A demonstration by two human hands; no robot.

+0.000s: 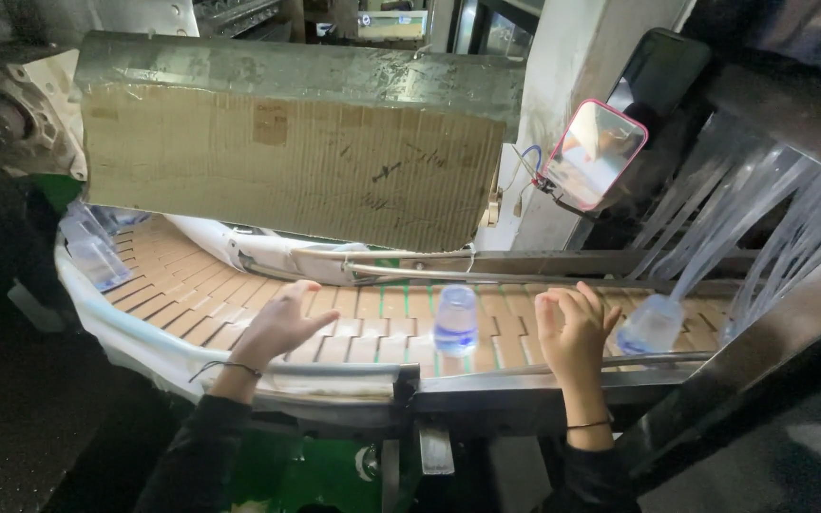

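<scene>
Bottles on the curved slat conveyor (192, 304) number three in clear view. One upright clear bottle (455, 320) stands between your hands, apart from both. Your left hand (280, 326) is open, palm down, grasping nothing. Your right hand (574, 332) is open, fingers raised, also empty. A second bottle (651, 325) lies just beyond your right hand; a third (97, 258) stands well beyond your left hand.

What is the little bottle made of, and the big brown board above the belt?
The bottle looks like clear, glossy plastic: you can see through it. The brown board seems to be matte corrugated cardboard, with fine ribbed lines and scuffs.
</scene>
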